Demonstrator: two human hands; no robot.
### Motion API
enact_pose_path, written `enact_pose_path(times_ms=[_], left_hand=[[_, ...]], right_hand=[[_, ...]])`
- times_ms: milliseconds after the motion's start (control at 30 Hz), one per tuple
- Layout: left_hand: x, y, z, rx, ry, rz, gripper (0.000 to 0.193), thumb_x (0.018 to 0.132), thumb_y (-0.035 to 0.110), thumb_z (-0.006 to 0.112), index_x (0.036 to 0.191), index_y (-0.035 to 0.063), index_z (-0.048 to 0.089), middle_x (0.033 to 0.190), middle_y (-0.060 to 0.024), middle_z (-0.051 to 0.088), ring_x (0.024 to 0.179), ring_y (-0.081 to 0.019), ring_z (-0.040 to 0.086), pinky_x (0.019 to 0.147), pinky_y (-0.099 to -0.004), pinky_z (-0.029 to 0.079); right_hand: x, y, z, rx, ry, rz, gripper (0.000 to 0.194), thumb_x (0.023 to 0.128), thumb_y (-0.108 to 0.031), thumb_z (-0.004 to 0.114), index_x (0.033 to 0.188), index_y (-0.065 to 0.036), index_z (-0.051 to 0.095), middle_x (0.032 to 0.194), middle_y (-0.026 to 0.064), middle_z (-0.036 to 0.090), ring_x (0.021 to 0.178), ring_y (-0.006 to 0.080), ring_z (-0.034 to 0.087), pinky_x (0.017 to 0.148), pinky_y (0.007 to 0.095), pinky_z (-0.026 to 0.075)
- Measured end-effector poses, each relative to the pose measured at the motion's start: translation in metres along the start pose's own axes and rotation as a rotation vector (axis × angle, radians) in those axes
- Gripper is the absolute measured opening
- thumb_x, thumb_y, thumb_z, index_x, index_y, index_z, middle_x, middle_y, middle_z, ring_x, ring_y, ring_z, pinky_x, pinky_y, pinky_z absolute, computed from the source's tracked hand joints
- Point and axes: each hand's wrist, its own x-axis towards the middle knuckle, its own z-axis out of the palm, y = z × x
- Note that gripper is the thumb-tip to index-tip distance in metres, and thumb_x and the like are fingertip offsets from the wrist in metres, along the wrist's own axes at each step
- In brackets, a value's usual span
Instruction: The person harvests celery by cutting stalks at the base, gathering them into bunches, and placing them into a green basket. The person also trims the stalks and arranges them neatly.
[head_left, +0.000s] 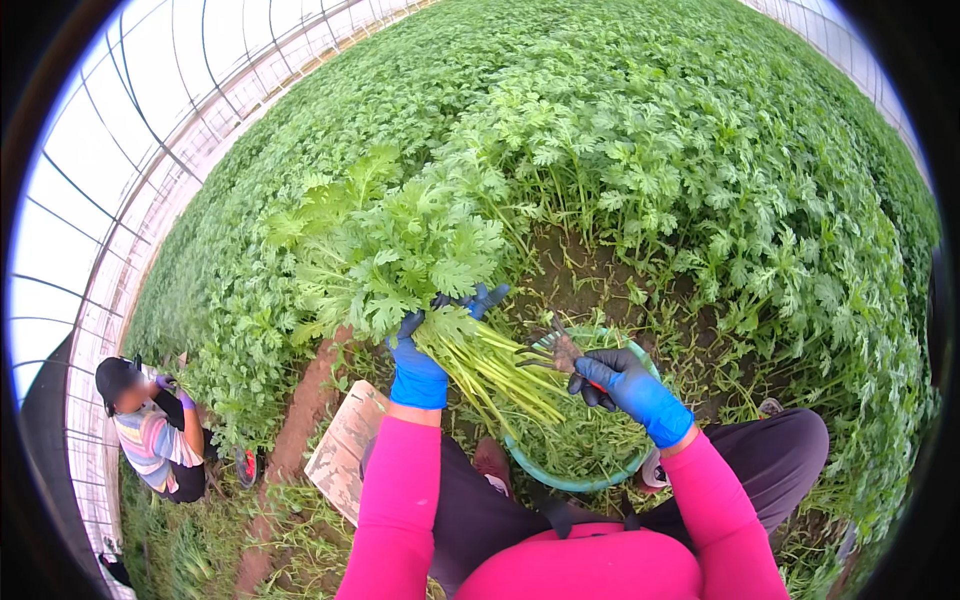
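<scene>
My left hand (420, 367), in a blue glove, is closed around a thick bunch of leafy greens (405, 255) that look like crown daisy. The lobed leaves fan out to the upper left, while the pale cut stems slant down to the right. In my right hand (630, 386), also gloved in blue, is a small soil-caked claw-like hand tool (562, 351) with a bit of red at its grip. Its dark prongs point at the stems, very close to them. Beneath both hands, between my feet, stands a round teal basin (559, 480) holding loose green trimmings.
Dense standing greens (675, 135) fill the bed ahead and to the right. Cut stubble and bare soil (592, 274) lie before the basin. A camouflage-patterned box or pad (349, 450) sits by my left leg. Another person (161, 435) crouches far left, near the greenhouse wall (97, 300).
</scene>
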Motion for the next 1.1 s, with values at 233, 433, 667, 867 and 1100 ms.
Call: enact_pose_path(times_ms=[233,433,667,867,1100], left_hand=[[0.008,0.015,-0.014,-0.1,0.205,0.192,0.037,0.074,0.032,0.062,0.093,0.0,0.06,0.094,-0.0123,0.059,0.082,-0.0309,0.06,0.115,-0.061,0.023],[0.008,0.023,0.003,0.062,-0.144,0.111,0.037,0.077,0.037,0.064,0.097,0.0059,0.059,0.079,-0.0034,0.05,0.064,-0.0172,0.046,0.098,-0.0469,0.037],[-0.003,0.009,0.02,0.166,0.178,0.142,0.04,0.073,0.044,0.066,0.082,0.0065,0.056,0.077,-0.0005,0.049,0.072,-0.016,0.045,0.103,-0.0471,0.033],[-0.002,0.007,0.03,0.104,-0.135,0.157,0.031,0.074,0.042,0.066,0.081,0.0148,0.055,0.075,0.0014,0.042,0.073,-0.0146,0.043,0.095,-0.0412,0.033],[-0.006,0.006,0.027,0.104,0.048,0.048,0.036,0.071,0.038,0.067,0.083,0.0082,0.051,0.075,-0.0022,0.041,0.074,-0.0178,0.042,0.094,-0.0433,0.036]], right_hand=[[0.014,0.098,-0.024,-0.969,0.063,0.239,0.05,0.091,-0.051,0.055,0.089,-0.003,0.069,0.074,0.0126,0.067,0.071,0.0261,0.066,0.069,0.0375,0.051],[0.011,0.139,-0.046,-1.076,0.342,0.067,0.042,0.091,-0.041,0.057,0.108,-0.004,0.067,0.093,0.0158,0.069,0.085,0.0284,0.067,0.077,0.0388,0.051],[-0.001,0.013,0.011,-0.222,0.342,-0.476,0.022,0.087,-0.01,0.065,0.108,-0.003,0.065,0.09,0.0085,0.067,0.069,0.0146,0.062,0.065,0.0256,0.05],[0.01,-0.037,0.065,-0.406,0.416,-0.53,0.022,0.085,-0.008,0.069,0.106,-0.003,0.064,0.09,0.0008,0.064,0.065,0.0054,0.053,0.06,0.0222,0.046],[0.03,-0.044,0.103,-0.219,0.397,-0.626,0.028,0.08,-0.016,0.076,0.102,-0.003,0.063,0.092,0.0082,0.064,0.069,0.0155,0.06,0.064,0.0279,0.05]])
